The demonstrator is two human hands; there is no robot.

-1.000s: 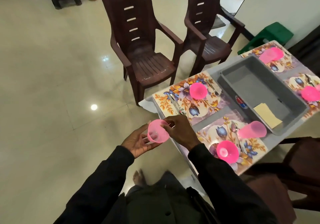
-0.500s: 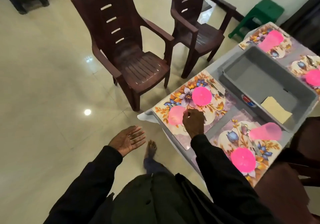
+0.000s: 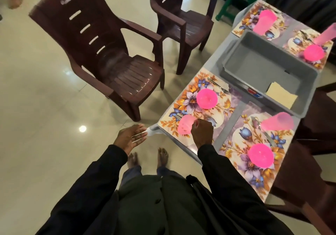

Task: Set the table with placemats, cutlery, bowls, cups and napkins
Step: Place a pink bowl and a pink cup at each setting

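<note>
With the left hand (image 3: 131,137) spread empty off the worktop's (image 3: 237,107) near corner, the right hand (image 3: 201,132) pinches with curled fingers (image 3: 195,124) the translucent pink plastic cup (image 3: 184,125), apparently setting it on that corner's flowered placemat (image 3: 192,96); next, likely, release and fetch the cream napkin (image 3: 281,96) from the grey plastic tub (image 3: 263,65).

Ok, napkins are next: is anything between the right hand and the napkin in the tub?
Only the grey tub's near wall; the napkin lies behind it. The right hand, holding a pink cup, would have to reach over. A second cup stands close beside that path.
</note>
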